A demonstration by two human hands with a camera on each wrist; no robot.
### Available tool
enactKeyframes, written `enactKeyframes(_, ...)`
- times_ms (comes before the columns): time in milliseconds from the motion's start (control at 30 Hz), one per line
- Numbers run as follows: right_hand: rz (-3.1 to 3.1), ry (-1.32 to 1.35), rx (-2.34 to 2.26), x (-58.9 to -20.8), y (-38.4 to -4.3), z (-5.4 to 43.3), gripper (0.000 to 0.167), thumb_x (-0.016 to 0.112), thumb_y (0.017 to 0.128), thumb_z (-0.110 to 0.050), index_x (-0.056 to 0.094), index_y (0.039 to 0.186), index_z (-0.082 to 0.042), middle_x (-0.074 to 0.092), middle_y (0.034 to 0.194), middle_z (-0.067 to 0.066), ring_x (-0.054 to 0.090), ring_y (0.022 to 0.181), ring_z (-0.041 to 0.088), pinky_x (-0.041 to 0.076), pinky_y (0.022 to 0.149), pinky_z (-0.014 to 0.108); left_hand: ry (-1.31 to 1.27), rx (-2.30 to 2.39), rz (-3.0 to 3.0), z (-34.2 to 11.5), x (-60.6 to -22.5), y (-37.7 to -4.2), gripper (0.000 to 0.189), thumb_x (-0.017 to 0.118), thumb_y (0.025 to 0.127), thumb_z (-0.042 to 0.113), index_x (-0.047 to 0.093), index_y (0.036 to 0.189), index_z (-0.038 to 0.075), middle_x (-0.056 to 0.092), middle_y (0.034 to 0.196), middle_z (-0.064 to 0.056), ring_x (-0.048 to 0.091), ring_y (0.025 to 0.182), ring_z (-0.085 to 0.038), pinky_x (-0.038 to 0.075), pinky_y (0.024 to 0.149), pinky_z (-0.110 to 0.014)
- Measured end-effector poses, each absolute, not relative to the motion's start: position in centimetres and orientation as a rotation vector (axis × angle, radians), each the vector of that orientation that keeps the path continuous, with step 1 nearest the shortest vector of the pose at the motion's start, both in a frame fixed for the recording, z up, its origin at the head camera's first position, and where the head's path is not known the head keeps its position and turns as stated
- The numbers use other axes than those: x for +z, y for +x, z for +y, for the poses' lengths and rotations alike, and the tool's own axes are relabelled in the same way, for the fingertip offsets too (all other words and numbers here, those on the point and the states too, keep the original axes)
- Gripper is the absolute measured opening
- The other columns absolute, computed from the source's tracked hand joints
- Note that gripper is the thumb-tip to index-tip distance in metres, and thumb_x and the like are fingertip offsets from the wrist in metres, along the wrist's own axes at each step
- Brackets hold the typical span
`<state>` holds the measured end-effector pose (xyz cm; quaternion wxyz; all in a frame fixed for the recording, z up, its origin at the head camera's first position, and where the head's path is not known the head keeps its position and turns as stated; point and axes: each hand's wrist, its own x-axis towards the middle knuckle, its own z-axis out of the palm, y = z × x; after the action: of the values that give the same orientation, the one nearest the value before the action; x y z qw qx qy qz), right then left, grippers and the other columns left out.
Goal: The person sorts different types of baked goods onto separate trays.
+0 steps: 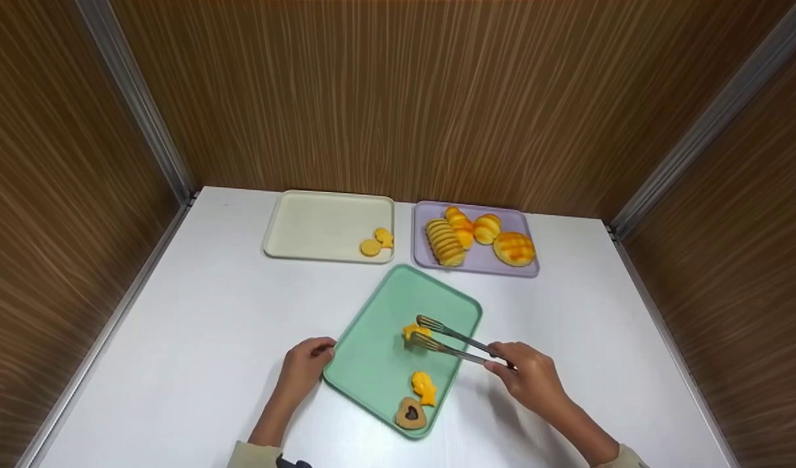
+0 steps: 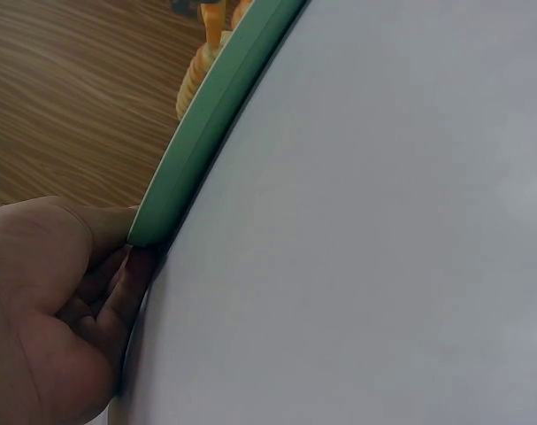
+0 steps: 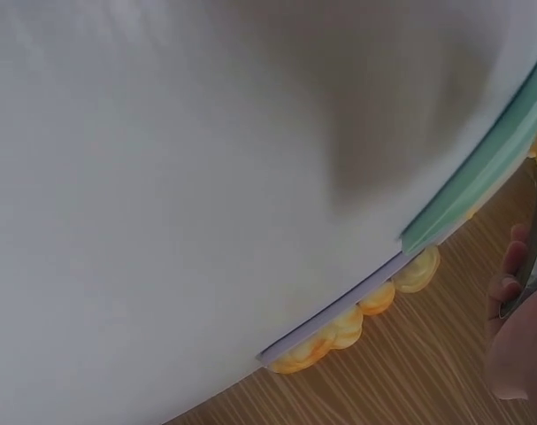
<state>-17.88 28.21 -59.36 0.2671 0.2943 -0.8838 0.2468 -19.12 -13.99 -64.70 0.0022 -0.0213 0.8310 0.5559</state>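
Observation:
My left hand [image 1: 307, 367] pinches the left corner of a green tray [image 1: 365, 354], with the thumb at the rim and the fingertips tucked at its underside in the left wrist view. My right hand [image 1: 531, 377] grips a pair of metal tongs [image 1: 463, 338]. Between the tong tips, over the middle of the green tray, is a yellow-orange fish-shaped cookie [image 1: 411, 330], partly hidden by them. A second fish-shaped cookie [image 1: 424, 388] lies near the tray's front corner. Beside it is a brown heart cookie [image 1: 410, 413] with a dark heart centre.
Behind, a cream tray [image 1: 307, 224] holds a round cookie [image 1: 371, 247] and another fish-shaped cookie [image 1: 384, 237]. To its right, a lilac tray [image 1: 476, 266] carries several toy-like breads, among them a striped roll [image 1: 445, 242] and a round bun [image 1: 514, 249]. Wood-grain walls [image 1: 398, 97] enclose the white table [image 1: 196, 325].

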Motion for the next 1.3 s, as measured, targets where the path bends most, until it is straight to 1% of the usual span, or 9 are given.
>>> enactKeyframes(100, -2.365, 0.786, 0.667, -59.3, -18.6, 27.6, 0.031, 0.089, 0.072, -0.007, 0.075, 0.099, -0.007, 0.074, 0.085, 0.001, 0.062, 0.066, 0.014, 0.048, 0.057, 0.019, -0.074, 1.743, 2.618, -14.0, -64.7, -19.1, 0.020, 0.065, 0.096, 0.010, 0.073, 0.114, 0.005, 0.072, 0.104, -0.007, 0.064, 0.095, -0.019, 0.052, 0.084, -0.035)
enactKeyframes(200, -2.359, 0.774, 0.673, -59.4, -19.3, 27.0, 0.031, 0.089, 0.073, -0.008, 0.075, 0.100, -0.007, 0.074, 0.085, 0.001, 0.062, 0.067, 0.013, 0.048, 0.057, 0.022, -0.069, 1.740, 2.632, -13.9, -64.8, -19.1, 0.020, 0.065, 0.096, 0.010, 0.073, 0.114, 0.005, 0.072, 0.103, -0.007, 0.065, 0.095, -0.018, 0.052, 0.084, -0.033)
enactKeyframes(433, -2.402, 0.762, 0.697, -59.0, -21.3, 25.2, 0.025, 0.085, 0.080, -0.014, 0.075, 0.102, -0.009, 0.074, 0.085, 0.001, 0.058, 0.067, 0.010, 0.049, 0.057, 0.024, -0.049, 1.737, 2.638, -13.7, -65.0, -19.0, 0.020, 0.065, 0.096, 0.010, 0.073, 0.114, 0.006, 0.072, 0.103, -0.007, 0.064, 0.095, -0.018, 0.052, 0.084, -0.035)
enactKeyframes(500, -2.421, 0.749, 0.700, -58.7, -22.0, 24.6, 0.024, 0.083, 0.082, -0.016, 0.075, 0.103, -0.009, 0.074, 0.086, 0.002, 0.059, 0.068, 0.010, 0.051, 0.058, 0.026, -0.046, 1.745, 2.633, -13.7, -65.0, -19.0, 0.020, 0.065, 0.096, 0.009, 0.073, 0.113, 0.005, 0.072, 0.103, -0.008, 0.064, 0.095, -0.019, 0.052, 0.085, -0.036)
enactKeyframes(733, -2.491, 0.691, 0.748, -57.9, -24.7, 22.1, 0.023, 0.078, 0.089, -0.023, 0.075, 0.106, -0.008, 0.076, 0.092, 0.004, 0.067, 0.075, 0.022, 0.056, 0.064, 0.037, -0.062, 1.753, 2.631, -13.8, -65.0, -19.1, 0.019, 0.065, 0.095, 0.009, 0.074, 0.113, 0.006, 0.072, 0.103, -0.008, 0.064, 0.095, -0.019, 0.052, 0.085, -0.037)
enactKeyframes(900, -2.518, 0.653, 0.748, -58.0, -26.4, 19.9, 0.025, 0.076, 0.090, -0.027, 0.075, 0.106, -0.008, 0.076, 0.093, 0.006, 0.067, 0.078, 0.022, 0.056, 0.069, 0.043, -0.066, 1.734, 2.632, -13.9, -64.8, -19.1, 0.020, 0.065, 0.096, 0.009, 0.073, 0.115, 0.006, 0.072, 0.103, -0.006, 0.064, 0.096, -0.019, 0.052, 0.085, -0.036)
enactKeyframes(1133, -2.566, 0.521, 0.794, -58.8, -28.7, 17.4, 0.030, 0.075, 0.091, -0.030, 0.075, 0.111, -0.007, 0.076, 0.104, 0.010, 0.071, 0.096, 0.027, 0.056, 0.083, 0.048, -0.064, 1.716, 2.647, -13.8, -64.8, -19.0, 0.020, 0.065, 0.097, 0.010, 0.073, 0.115, 0.005, 0.072, 0.104, -0.008, 0.065, 0.096, -0.020, 0.053, 0.085, -0.037)
enactKeyframes(1200, -2.580, 0.486, 0.801, -59.0, -29.4, 16.9, 0.030, 0.074, 0.092, -0.030, 0.075, 0.111, -0.007, 0.076, 0.105, 0.010, 0.071, 0.097, 0.028, 0.055, 0.084, 0.049, -0.071, 1.726, 2.640, -13.8, -64.8, -19.0, 0.020, 0.065, 0.097, 0.010, 0.073, 0.115, 0.006, 0.072, 0.105, -0.008, 0.065, 0.097, -0.020, 0.053, 0.086, -0.037)
enactKeyframes(1300, -2.585, 0.464, 0.805, -59.2, -30.2, 16.2, 0.029, 0.074, 0.092, -0.029, 0.075, 0.109, -0.006, 0.076, 0.102, 0.011, 0.071, 0.095, 0.029, 0.055, 0.082, 0.049, -0.071, 1.729, 2.642, -13.9, -64.7, -19.0, 0.020, 0.065, 0.097, 0.009, 0.073, 0.115, 0.006, 0.072, 0.105, -0.008, 0.065, 0.097, -0.021, 0.053, 0.086, -0.037)
